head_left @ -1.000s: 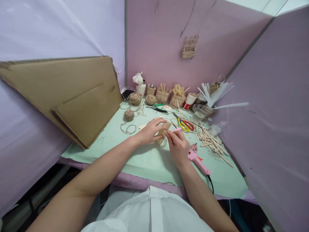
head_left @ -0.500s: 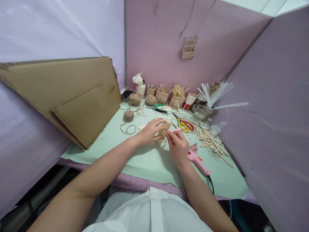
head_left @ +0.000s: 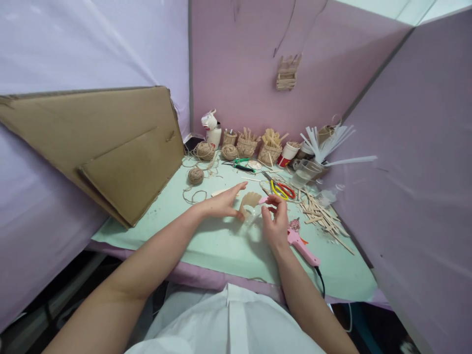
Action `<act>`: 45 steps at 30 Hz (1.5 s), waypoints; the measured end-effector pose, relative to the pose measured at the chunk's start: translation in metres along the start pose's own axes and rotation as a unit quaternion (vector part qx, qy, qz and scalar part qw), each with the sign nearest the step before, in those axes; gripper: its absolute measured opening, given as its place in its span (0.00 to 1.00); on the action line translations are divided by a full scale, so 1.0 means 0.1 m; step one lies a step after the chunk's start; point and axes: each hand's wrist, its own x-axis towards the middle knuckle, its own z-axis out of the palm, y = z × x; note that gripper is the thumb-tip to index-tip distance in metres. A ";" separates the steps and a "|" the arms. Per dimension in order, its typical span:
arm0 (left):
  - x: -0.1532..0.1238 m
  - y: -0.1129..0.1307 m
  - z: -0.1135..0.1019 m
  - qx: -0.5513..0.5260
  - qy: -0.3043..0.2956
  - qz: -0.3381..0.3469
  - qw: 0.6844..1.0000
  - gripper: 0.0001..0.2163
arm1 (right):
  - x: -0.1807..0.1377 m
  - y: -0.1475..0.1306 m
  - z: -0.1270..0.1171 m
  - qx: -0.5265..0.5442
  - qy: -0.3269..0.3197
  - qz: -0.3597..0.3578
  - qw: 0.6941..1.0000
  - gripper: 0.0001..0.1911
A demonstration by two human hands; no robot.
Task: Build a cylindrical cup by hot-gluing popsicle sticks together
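Curved stick panel | between left fingers and right fingers | left spread, thumb alongside | right half-curled, hold unclear

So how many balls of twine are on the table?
3: a back-left ball, a second ball just right of it, and a front ball nearer the left hand. Others may be hidden.
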 end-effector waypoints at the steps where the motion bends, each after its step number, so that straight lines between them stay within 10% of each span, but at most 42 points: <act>1: 0.00 0.00 0.00 -0.003 -0.007 -0.001 1.000 0.50 | 0.00 0.01 0.00 0.019 -0.016 0.015 1.000 0.15; 15: 0.07 -0.05 0.04 -0.145 -0.084 0.032 0.985 0.25 | 0.07 0.08 0.05 0.033 -0.054 0.112 0.992 0.17; 23: 0.11 -0.17 0.08 -0.152 -0.081 0.044 0.984 0.29 | 0.10 0.07 0.09 0.056 -0.054 0.140 0.987 0.19; 33: 0.25 -0.26 0.25 -0.258 -0.048 0.020 0.965 0.30 | 0.04 -0.03 0.00 -0.083 0.015 -0.135 0.987 0.10; 45: 0.26 -0.21 0.26 -0.271 -0.028 0.007 0.962 0.27 | 0.07 -0.07 0.07 -0.106 -0.011 -0.173 0.979 0.06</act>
